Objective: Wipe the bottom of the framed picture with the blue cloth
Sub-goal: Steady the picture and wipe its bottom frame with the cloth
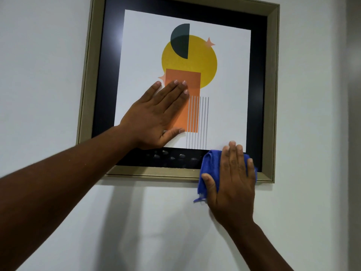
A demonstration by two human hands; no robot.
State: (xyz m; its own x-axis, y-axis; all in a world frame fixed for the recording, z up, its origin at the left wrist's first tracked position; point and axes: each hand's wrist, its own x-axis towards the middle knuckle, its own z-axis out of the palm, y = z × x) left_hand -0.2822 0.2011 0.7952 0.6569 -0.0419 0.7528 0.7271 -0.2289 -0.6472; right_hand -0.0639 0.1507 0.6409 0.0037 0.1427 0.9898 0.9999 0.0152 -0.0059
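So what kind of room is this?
Probably a room in a home or office, though I can't tell which. All that shows is a plain white wall with a framed picture hanging on it, and a person's right hand pressing a blue cloth to it.

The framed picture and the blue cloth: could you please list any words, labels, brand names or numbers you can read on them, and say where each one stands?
None: no readable text in this view.
The framed picture shows only shapes: a yellow circle, a dark half-circle, an orange rectangle, grey lines and small stars.
The blue cloth under the right hand shows no legible tag or print.
The left hand hides part of the print.
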